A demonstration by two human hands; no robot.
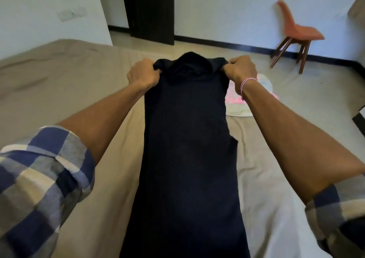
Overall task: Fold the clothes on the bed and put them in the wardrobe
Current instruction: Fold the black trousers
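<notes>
Dark high-necked top is pinched at both shoulders, left hand and right hand curled tight on the cloth. From the grips it trails back over the bed. I'd keep both grips level and taut so the fold lands square.

Dim, soft indoor light; edges wide-angle distorted.

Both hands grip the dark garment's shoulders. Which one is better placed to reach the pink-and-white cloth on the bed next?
Right. The right hand grips the dark garment beside the pink-and-white cloth; the left hand is on the garment's far side.
</notes>
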